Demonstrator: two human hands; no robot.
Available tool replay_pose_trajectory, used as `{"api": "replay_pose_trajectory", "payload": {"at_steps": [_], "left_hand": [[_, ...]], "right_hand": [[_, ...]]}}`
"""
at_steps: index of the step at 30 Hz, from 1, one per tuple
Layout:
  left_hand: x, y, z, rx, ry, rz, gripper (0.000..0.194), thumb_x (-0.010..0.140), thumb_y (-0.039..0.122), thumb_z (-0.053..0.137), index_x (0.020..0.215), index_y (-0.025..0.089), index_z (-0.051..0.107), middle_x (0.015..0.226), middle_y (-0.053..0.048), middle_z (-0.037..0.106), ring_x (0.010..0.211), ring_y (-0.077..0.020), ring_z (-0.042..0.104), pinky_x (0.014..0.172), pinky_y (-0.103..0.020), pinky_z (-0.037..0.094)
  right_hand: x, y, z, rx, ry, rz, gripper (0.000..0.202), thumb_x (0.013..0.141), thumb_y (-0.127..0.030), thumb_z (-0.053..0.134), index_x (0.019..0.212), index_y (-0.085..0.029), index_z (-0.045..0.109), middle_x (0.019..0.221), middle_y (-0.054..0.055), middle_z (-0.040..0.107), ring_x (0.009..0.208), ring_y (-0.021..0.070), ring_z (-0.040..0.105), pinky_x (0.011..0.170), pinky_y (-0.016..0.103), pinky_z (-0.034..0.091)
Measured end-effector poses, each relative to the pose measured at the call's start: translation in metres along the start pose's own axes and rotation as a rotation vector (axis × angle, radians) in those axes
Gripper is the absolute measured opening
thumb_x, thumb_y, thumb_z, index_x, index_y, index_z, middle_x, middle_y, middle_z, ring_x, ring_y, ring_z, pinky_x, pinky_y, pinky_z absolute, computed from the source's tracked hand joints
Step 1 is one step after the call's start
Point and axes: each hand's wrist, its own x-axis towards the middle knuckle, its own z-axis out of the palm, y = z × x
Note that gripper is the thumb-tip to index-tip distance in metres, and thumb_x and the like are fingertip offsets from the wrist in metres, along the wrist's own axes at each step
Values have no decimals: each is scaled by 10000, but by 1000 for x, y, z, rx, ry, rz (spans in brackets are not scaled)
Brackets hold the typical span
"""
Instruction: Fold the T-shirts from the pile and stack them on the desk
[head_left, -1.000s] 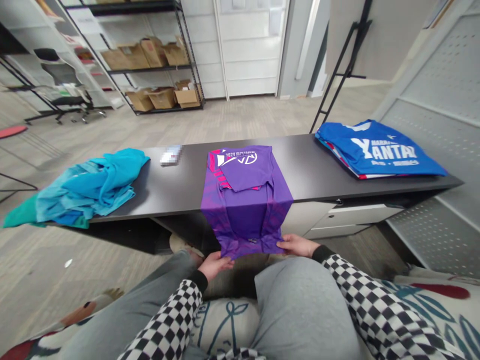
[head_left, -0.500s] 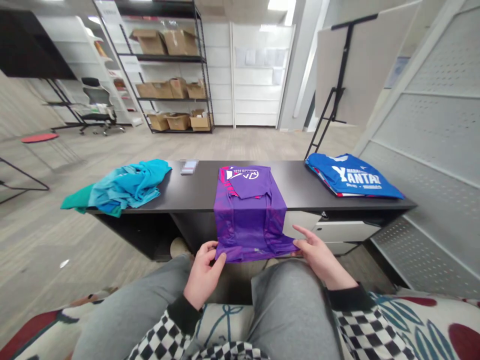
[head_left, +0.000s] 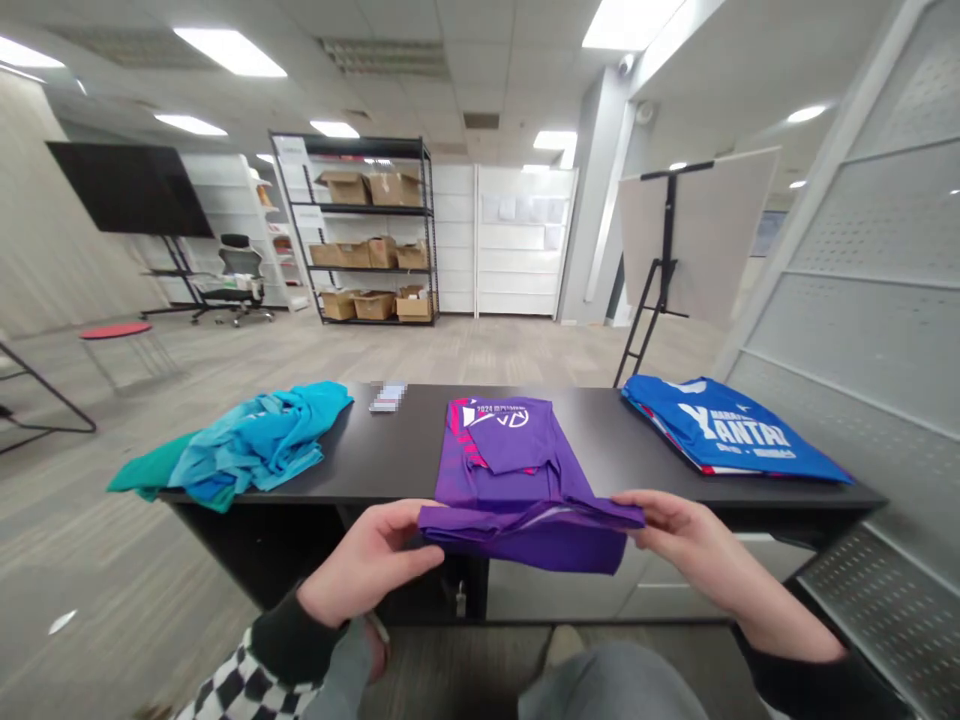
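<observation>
A purple shirt [head_left: 517,440] lies partly on the black table [head_left: 390,450], its near end raised at the front edge. My left hand [head_left: 375,560] pinches the left corner of that end, and my right hand [head_left: 682,530] grips the right corner. The lifted hem is doubled over, with the lower part hanging past the edge. White print shows on the shirt's far part, beside a pink pattern. To the right lies a stack of folded shirts with a blue one [head_left: 727,425] on top.
Crumpled teal and light-blue clothes [head_left: 262,440] lie at the table's left end, overhanging its front. A small blurred item [head_left: 388,397] sits near the back edge. A perforated white panel [head_left: 862,330] stands close on the right.
Both hands have risen toward the table edge with the shirt's near end, which now folds back at the edge. The view has tilted up.
</observation>
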Motion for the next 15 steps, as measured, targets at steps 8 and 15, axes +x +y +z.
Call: {"api": "replay_pose_trajectory", "payload": {"at_steps": [8, 15], "left_hand": [[121, -16, -24, -367, 205, -5, 776, 729, 304, 1037, 1423, 292, 690, 1075, -43, 851, 902, -244, 810, 812, -338, 662], [262, -54, -51, -535, 320, -228, 472, 867, 28, 793, 1307, 186, 722, 1035, -59, 844, 794, -149, 791, 791, -258, 667]], "right_hand": [[125, -11, -8, 192, 82, -95, 398, 834, -580, 941, 1076, -272, 867, 1140, 133, 877, 1153, 387, 796, 1010, 482, 656], [281, 7, 22, 497, -2, 312, 184, 1072, -317, 651, 1120, -207, 790, 928, 99, 867, 963, 294, 854, 949, 423, 699]]}}
